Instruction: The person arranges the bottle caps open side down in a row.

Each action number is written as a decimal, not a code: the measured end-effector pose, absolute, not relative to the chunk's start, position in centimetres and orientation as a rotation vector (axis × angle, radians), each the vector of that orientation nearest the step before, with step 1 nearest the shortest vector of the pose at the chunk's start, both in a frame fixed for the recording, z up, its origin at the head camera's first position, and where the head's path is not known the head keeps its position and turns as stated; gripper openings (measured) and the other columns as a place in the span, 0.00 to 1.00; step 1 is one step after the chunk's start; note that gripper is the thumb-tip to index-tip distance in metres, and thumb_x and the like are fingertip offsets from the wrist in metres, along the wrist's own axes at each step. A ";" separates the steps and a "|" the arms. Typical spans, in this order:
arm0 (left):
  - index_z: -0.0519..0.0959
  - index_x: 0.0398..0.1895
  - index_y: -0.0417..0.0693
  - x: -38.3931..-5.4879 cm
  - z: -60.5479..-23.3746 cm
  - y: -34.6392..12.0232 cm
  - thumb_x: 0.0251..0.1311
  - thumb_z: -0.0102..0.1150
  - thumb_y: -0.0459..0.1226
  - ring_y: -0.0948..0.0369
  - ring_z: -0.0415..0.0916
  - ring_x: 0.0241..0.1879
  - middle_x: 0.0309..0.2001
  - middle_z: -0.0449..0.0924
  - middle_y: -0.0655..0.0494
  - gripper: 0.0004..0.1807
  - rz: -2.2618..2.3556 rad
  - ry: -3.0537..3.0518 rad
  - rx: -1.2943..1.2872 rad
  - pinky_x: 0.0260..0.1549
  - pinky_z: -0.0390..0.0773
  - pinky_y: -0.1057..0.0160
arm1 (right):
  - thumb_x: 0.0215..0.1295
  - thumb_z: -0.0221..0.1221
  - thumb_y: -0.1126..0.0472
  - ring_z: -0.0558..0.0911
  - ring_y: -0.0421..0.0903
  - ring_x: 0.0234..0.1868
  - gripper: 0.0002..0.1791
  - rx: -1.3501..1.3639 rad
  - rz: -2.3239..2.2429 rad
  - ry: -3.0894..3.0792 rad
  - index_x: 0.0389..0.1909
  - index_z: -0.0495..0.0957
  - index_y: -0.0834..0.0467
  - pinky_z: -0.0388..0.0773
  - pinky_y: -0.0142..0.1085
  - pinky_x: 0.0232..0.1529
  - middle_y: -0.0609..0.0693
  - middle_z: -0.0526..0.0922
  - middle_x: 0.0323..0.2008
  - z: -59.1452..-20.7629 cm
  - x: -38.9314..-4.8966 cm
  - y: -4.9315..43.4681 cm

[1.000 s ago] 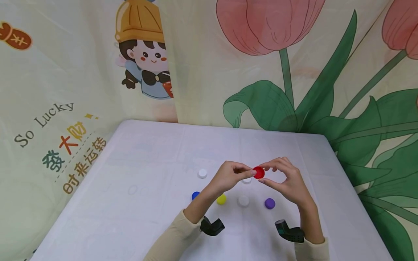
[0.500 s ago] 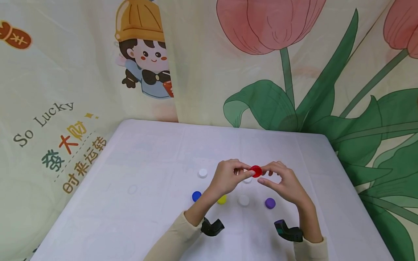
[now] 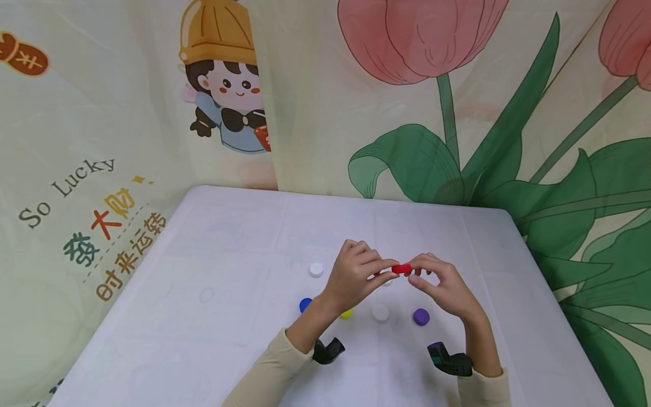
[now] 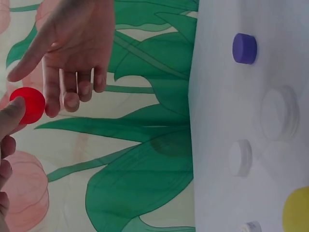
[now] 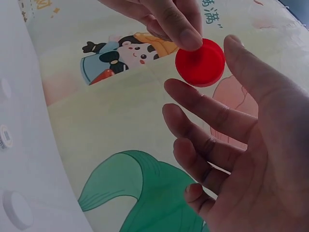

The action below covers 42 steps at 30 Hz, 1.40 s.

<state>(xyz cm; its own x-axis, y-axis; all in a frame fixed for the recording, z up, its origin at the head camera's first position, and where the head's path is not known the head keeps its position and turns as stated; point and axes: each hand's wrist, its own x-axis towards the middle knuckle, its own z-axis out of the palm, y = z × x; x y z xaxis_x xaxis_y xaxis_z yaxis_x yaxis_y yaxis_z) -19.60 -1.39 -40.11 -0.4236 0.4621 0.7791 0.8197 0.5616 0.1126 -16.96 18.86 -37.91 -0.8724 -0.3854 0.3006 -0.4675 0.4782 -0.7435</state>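
Note:
My left hand pinches a red bottle cap between thumb and index finger, raised above the table. In the head view the cap is turned edge-on. My right hand is close on the cap's other side, thumb and index finger spread apart. The right wrist view shows the red cap's hollow inside between the left thumb and the spread right fingers. From the left wrist view, the right index fingertip is right beside the cap's rim, and the right thumb stands off from it.
On the white table lie a blue cap, a yellow cap partly behind the left wrist, a purple cap, and white caps, one partly hidden by the hands. A printed cloth hangs behind.
The right thumb and index finger have come off the red cap's edge. The left hand has turned the cap from face-on to edge-on in the head view.

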 end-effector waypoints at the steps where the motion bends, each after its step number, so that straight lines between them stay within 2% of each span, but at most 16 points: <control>1: 0.85 0.34 0.53 -19.6 -40.1 -1.4 0.48 0.64 0.49 0.66 0.65 0.28 0.21 0.77 0.64 0.13 -0.618 -2.063 -1.036 0.34 0.62 0.67 | 0.55 0.58 0.70 0.72 0.42 0.35 0.09 0.762 1.379 -2.610 0.37 0.80 0.60 0.68 0.36 0.35 0.51 0.80 0.33 -37.8 -16.9 18.8; 14: 0.84 0.36 0.53 -19.8 -40.3 -1.8 0.47 0.64 0.48 0.65 0.65 0.28 0.21 0.78 0.64 0.15 -0.554 -2.045 -1.100 0.33 0.64 0.69 | 0.57 0.57 0.69 0.72 0.39 0.35 0.08 0.803 1.468 -2.585 0.38 0.79 0.61 0.68 0.36 0.33 0.50 0.80 0.34 -38.0 -17.1 19.0; 25: 0.83 0.41 0.54 -19.8 -40.5 -1.5 0.43 0.67 0.51 0.68 0.64 0.28 0.20 0.73 0.65 0.20 -0.764 -2.125 -1.092 0.33 0.63 0.71 | 0.51 0.59 0.73 0.72 0.41 0.33 0.12 0.791 1.477 -2.474 0.38 0.79 0.63 0.68 0.35 0.32 0.51 0.78 0.32 -38.2 -17.0 19.0; 30: 0.80 0.45 0.53 -19.8 -40.7 -1.4 0.43 0.67 0.52 0.69 0.63 0.28 0.20 0.72 0.64 0.25 -0.933 -2.202 -1.043 0.34 0.63 0.71 | 0.46 0.62 0.75 0.72 0.46 0.32 0.16 0.806 1.443 -2.409 0.40 0.78 0.66 0.68 0.34 0.32 0.53 0.78 0.33 -38.3 -17.1 19.2; 38: 0.82 0.41 0.54 -19.9 -40.6 -1.3 0.43 0.67 0.49 0.69 0.63 0.29 0.20 0.71 0.65 0.20 -1.037 -2.233 -1.022 0.34 0.61 0.68 | 0.43 0.64 0.76 0.70 0.47 0.33 0.20 0.813 1.463 -2.376 0.41 0.77 0.66 0.67 0.33 0.32 0.53 0.78 0.33 -38.3 -17.3 19.3; 42: 0.82 0.41 0.54 -20.2 -40.7 -0.9 0.44 0.67 0.49 0.69 0.63 0.29 0.20 0.70 0.66 0.19 -1.033 -2.244 -1.016 0.34 0.60 0.67 | 0.42 0.66 0.74 0.71 0.42 0.33 0.19 0.777 1.420 -2.369 0.41 0.78 0.66 0.67 0.34 0.32 0.53 0.79 0.33 -38.4 -17.4 19.4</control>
